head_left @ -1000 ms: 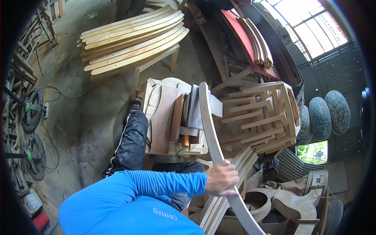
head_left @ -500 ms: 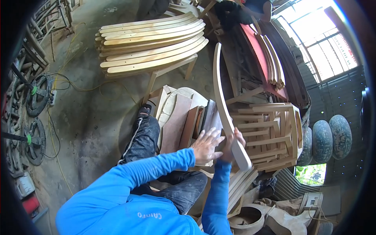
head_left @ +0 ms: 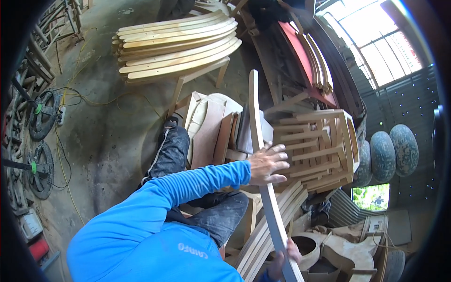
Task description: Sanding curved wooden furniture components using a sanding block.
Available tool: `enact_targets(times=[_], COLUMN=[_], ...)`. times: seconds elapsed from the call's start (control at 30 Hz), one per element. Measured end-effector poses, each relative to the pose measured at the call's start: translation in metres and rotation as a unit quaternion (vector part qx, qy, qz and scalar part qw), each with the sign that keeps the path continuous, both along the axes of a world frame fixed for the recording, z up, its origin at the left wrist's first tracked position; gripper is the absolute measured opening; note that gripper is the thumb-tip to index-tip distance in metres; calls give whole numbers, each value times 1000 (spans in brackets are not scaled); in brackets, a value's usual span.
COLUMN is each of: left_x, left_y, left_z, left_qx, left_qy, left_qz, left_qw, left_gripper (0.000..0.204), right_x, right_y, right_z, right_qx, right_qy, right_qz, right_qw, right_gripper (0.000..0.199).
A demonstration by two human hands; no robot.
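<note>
concrete workshop floor (head_left: 108, 136) lies below, with a stack of curved wooden slats (head_left: 176, 44) on a stand and wooden chair frames (head_left: 319, 148) to the right. left hand (head_left: 267, 164) rests spread and flat against a long curved wooden strip (head_left: 256, 122) standing nearly upright before the person. right hand (head_left: 287, 254) is wrapped around the strip's lower end.

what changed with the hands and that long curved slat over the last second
The long curved pale wooden slat swung from leaning right to nearly upright. The left hand gave up its grip and now lies flat, fingers spread, against the slat's middle. The right hand dropped to grasp the lower end. The stack of curved slats on the bench and the wooden frames stayed put.
</note>
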State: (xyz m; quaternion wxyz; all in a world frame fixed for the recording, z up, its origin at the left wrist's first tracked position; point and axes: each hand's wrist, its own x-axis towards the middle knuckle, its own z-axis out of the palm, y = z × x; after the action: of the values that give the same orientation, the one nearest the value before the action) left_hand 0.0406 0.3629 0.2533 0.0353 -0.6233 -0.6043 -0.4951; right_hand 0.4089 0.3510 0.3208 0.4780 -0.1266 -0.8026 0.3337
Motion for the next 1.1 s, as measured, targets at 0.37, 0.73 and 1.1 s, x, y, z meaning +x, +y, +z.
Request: enact_targets(times=[0.37,0.73,1.1], left_x=[70,-140,-140], left_y=[-12,55,44], left_z=[42,-56,-43], left_qx=[100,-187,-276], left_qy=[-101,-150,-8], left_qz=[-66,36,7], left_qw=[988,970,961], left_gripper=[68,73,69], right_x=[39,-249,-300], right_y=[-65,63,84], right_z=[196,23,-99], right_qx=[101,112,7], right_qy=[-182,-176,-34], right_qz=[95,98,46], right_qw=[974,973,998], right_gripper=[34,14,21])
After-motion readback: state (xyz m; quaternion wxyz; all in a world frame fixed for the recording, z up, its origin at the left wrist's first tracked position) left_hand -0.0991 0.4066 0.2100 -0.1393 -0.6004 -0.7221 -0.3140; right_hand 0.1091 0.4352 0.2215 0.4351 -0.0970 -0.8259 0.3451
